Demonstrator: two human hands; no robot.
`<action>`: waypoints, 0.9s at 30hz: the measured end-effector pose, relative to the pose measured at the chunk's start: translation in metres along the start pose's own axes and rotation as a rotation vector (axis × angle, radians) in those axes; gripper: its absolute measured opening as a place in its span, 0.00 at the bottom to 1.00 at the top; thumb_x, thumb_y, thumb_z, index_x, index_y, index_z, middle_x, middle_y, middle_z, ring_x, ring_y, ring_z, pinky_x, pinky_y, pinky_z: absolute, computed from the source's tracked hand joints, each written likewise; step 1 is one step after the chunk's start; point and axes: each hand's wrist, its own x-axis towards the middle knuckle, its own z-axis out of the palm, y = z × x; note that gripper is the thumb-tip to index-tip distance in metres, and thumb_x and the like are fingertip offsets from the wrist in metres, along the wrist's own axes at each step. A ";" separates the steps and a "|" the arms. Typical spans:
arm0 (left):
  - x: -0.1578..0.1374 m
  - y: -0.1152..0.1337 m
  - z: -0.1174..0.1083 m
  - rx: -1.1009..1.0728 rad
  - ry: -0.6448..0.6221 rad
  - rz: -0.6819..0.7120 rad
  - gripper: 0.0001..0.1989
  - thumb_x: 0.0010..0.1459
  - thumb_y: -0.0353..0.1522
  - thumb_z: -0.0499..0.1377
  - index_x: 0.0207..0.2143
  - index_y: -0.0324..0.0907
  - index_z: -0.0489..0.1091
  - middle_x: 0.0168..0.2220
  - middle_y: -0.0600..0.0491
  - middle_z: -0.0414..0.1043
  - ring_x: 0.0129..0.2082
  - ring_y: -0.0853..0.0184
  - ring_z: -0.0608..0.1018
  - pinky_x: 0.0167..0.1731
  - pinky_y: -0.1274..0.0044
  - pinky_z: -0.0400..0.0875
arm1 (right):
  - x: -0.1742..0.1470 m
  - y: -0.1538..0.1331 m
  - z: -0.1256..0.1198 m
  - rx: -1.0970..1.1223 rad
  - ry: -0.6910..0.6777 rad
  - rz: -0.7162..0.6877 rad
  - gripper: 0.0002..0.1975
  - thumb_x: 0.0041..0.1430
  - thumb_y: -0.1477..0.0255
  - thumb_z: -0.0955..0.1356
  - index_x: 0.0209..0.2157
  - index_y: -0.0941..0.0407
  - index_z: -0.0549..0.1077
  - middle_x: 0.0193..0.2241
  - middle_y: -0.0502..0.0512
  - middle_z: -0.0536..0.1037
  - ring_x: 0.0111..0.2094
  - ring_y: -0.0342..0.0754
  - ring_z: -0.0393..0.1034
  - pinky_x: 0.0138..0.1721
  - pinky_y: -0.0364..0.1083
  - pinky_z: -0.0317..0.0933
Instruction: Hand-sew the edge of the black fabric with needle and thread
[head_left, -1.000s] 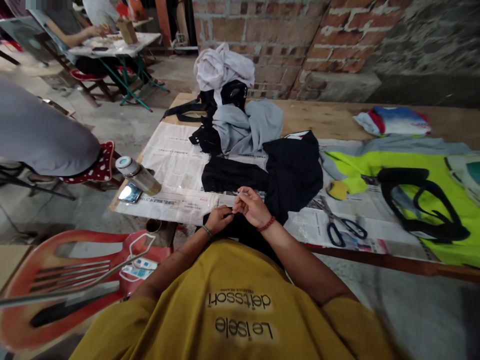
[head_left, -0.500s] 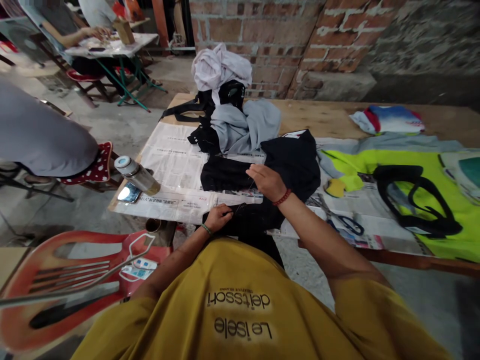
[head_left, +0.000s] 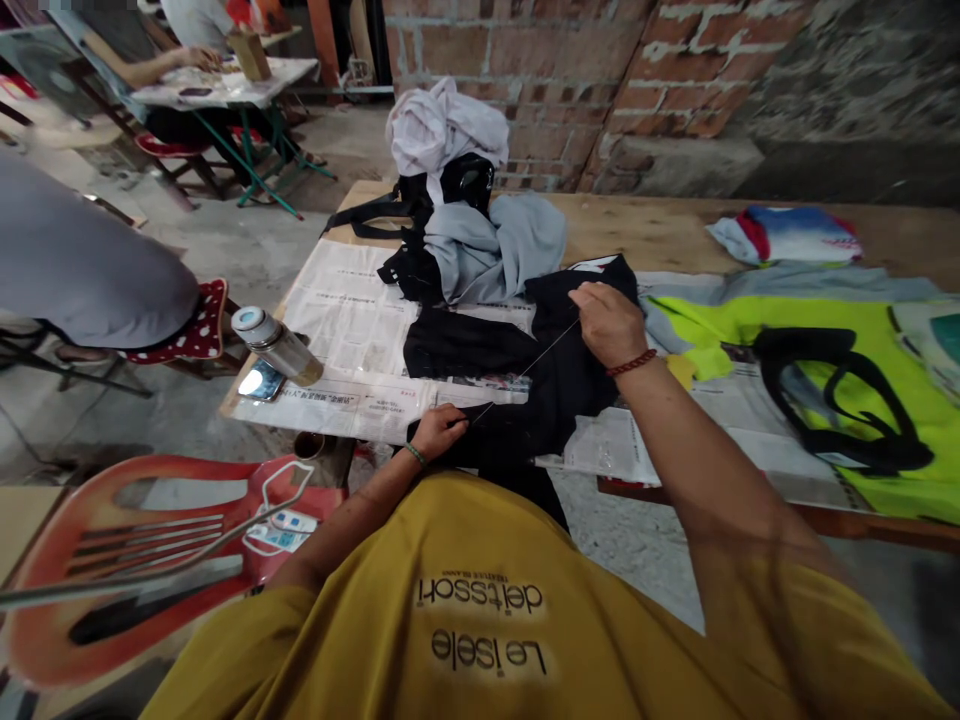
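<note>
My right hand (head_left: 611, 325) is raised over the dark cloth on the table's near side, its fingers pinched together. From them a thin pale thread (head_left: 551, 347) runs taut and slanting down to the black garment (head_left: 502, 440); any needle is too small to make out. At the table's front edge, close to my body, my left hand (head_left: 441, 432) grips the edge of that garment, fingers closed, near where the thread meets it. Part of the black cloth lies folded on newspaper, and its dark upper part passes beneath my right hand.
Left on the newspaper stand a clear flask (head_left: 281, 348) and a phone (head_left: 259, 381). Behind lie grey cloth (head_left: 499, 245) and a black bag with white cloth (head_left: 442, 130). A neon-yellow garment (head_left: 720, 325) spreads right. A red chair (head_left: 142, 475) and a seated person flank my left.
My right hand has moved right and away from my left hand, drawing the thread out into a taut line. My left hand has stayed on the black garment.
</note>
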 end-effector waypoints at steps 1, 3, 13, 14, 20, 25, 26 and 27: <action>0.000 0.000 0.000 0.001 -0.002 -0.001 0.06 0.53 0.27 0.57 0.28 0.38 0.74 0.26 0.55 0.70 0.27 0.73 0.70 0.31 0.81 0.65 | 0.001 0.003 -0.001 0.004 -0.009 0.014 0.17 0.64 0.75 0.56 0.44 0.57 0.73 0.43 0.58 0.75 0.48 0.48 0.67 0.53 0.51 0.61; 0.000 0.001 0.000 0.005 -0.005 0.000 0.06 0.53 0.27 0.57 0.28 0.38 0.74 0.26 0.54 0.70 0.27 0.73 0.70 0.31 0.81 0.64 | 0.002 0.009 -0.002 0.013 -0.025 0.039 0.17 0.64 0.75 0.56 0.44 0.56 0.73 0.43 0.58 0.74 0.49 0.49 0.67 0.53 0.50 0.61; 0.000 -0.001 0.000 0.012 0.001 0.019 0.06 0.53 0.27 0.57 0.27 0.38 0.74 0.26 0.55 0.69 0.27 0.73 0.70 0.31 0.81 0.65 | 0.006 0.031 -0.013 -0.103 -0.132 0.205 0.18 0.64 0.76 0.56 0.46 0.64 0.72 0.46 0.67 0.72 0.49 0.44 0.64 0.50 0.42 0.56; 0.000 -0.001 0.000 0.010 0.001 0.019 0.06 0.53 0.27 0.57 0.27 0.38 0.74 0.26 0.54 0.69 0.27 0.73 0.70 0.31 0.81 0.65 | 0.006 0.033 -0.015 -0.102 -0.135 0.220 0.18 0.64 0.75 0.56 0.47 0.64 0.72 0.46 0.67 0.72 0.49 0.44 0.64 0.50 0.42 0.55; 0.000 -0.001 0.000 0.010 0.006 0.025 0.06 0.54 0.28 0.57 0.28 0.38 0.74 0.25 0.54 0.69 0.28 0.72 0.70 0.31 0.80 0.65 | 0.007 0.042 -0.032 -0.083 -0.101 0.293 0.17 0.63 0.76 0.57 0.47 0.64 0.72 0.46 0.67 0.72 0.49 0.44 0.63 0.50 0.42 0.55; 0.000 0.001 -0.002 0.005 0.005 0.003 0.06 0.54 0.28 0.57 0.27 0.38 0.74 0.25 0.55 0.68 0.27 0.72 0.70 0.31 0.80 0.65 | 0.007 0.026 -0.034 0.064 -0.016 0.283 0.16 0.62 0.78 0.58 0.47 0.63 0.71 0.41 0.65 0.74 0.44 0.44 0.67 0.48 0.43 0.58; 0.000 0.001 -0.002 0.001 0.008 -0.002 0.06 0.54 0.28 0.57 0.27 0.38 0.74 0.25 0.55 0.68 0.27 0.72 0.70 0.30 0.80 0.65 | 0.005 0.017 -0.033 0.132 0.007 0.299 0.16 0.62 0.77 0.58 0.46 0.62 0.71 0.39 0.62 0.75 0.40 0.43 0.69 0.46 0.43 0.60; 0.000 0.001 -0.002 -0.003 0.012 -0.007 0.06 0.54 0.28 0.57 0.27 0.38 0.74 0.25 0.55 0.68 0.27 0.72 0.70 0.30 0.80 0.65 | 0.002 0.006 -0.033 0.213 0.024 0.328 0.15 0.63 0.76 0.58 0.46 0.61 0.70 0.36 0.60 0.75 0.35 0.42 0.70 0.42 0.43 0.62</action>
